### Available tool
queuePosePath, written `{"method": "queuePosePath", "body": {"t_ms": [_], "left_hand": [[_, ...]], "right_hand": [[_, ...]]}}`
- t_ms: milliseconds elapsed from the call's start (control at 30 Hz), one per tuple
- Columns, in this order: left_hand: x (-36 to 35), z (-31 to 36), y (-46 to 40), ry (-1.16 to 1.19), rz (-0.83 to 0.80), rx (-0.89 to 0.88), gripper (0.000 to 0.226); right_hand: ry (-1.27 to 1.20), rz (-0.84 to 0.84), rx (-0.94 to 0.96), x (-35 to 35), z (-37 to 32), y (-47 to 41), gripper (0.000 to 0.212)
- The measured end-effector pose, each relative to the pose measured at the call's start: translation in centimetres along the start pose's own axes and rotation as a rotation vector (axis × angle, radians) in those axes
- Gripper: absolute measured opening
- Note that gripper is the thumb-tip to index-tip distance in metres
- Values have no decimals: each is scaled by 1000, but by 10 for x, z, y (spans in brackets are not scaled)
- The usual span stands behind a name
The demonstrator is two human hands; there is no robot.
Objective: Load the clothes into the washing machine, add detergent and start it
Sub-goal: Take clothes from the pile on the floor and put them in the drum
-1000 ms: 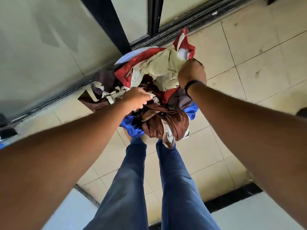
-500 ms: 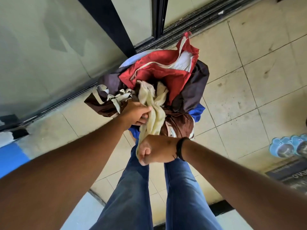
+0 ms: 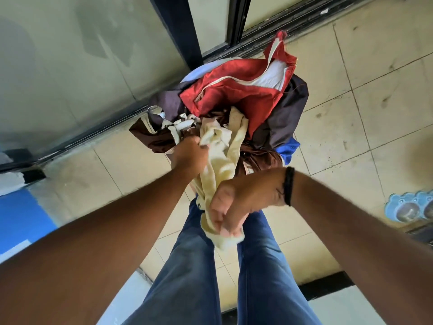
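A heap of clothes (image 3: 236, 95) lies on the tiled floor in front of my legs: a red and white garment on top, dark purple and brown pieces around it, a blue one underneath. A cream-yellow cloth (image 3: 225, 160) stretches from the heap toward me. My right hand (image 3: 239, 202) grips its near end in a fist, above my jeans. My left hand (image 3: 189, 153) grips the heap's left side, where the cream cloth meets brown fabric. No washing machine or detergent is in view.
A glass door with dark frames (image 3: 178, 31) and a floor track runs behind the heap. Pale blue round objects (image 3: 410, 207) sit at the right edge. A blue and white surface (image 3: 18, 214) shows at the left. A black strip (image 3: 328, 285) crosses the floor near my feet.
My right hand left the top of the heap, took the cream cloth and drew it back toward my legs. The left hand kept its hold on the pile. The view tilted slightly.
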State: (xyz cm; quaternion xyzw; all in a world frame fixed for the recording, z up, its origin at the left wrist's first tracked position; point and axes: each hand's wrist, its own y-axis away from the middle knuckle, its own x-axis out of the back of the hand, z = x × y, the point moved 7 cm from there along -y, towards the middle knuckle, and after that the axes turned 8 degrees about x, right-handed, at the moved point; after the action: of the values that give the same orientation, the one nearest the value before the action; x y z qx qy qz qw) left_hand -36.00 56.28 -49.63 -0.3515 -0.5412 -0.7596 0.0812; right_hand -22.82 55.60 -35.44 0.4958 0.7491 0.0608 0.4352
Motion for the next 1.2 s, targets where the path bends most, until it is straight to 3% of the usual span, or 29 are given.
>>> {"method": "queuePosePath", "body": {"t_ms": [100, 167, 233, 300, 333, 400, 467, 633, 767, 900, 967, 1067, 1200], "left_hand": [[25, 3, 28, 87, 286, -99, 28], [28, 13, 57, 162, 299, -306, 24], [22, 24, 94, 182, 202, -523, 17], [13, 31, 134, 211, 82, -675, 14], [11, 30, 153, 245, 29, -717, 13], [10, 26, 179, 303, -26, -748, 17], [15, 16, 192, 323, -21, -742, 24], [31, -23, 195, 238, 71, -561, 35], [57, -59, 191, 95, 89, -377, 38], [97, -100, 188, -167, -59, -99, 34], [128, -113, 196, -209, -134, -24, 37], [185, -105, 224, -69, -174, -80, 48], [288, -50, 287, 402, 69, -433, 63]], "right_hand": [[439, 500, -154, 66, 17, 8, 18], [651, 912, -180, 102, 14, 23, 39], [670, 1099, -102, 125, 19, 28, 70], [723, 1030, -72, 142, 28, 17, 88], [777, 942, -64, 145, 32, 7, 86], [878, 763, -63, 143, 38, -8, 54], [951, 694, -88, 131, 35, -14, 23], [817, 1021, -38, 109, 4, 13, 12], [810, 1226, 59, 56, -64, 56, 33], [891, 1105, 324, -38, -156, 79, 48], [897, 1083, 415, -74, -193, 88, 45], [843, 1135, 473, -113, -239, 108, 38], [819, 1216, 547, -144, -289, 125, 47]]}}
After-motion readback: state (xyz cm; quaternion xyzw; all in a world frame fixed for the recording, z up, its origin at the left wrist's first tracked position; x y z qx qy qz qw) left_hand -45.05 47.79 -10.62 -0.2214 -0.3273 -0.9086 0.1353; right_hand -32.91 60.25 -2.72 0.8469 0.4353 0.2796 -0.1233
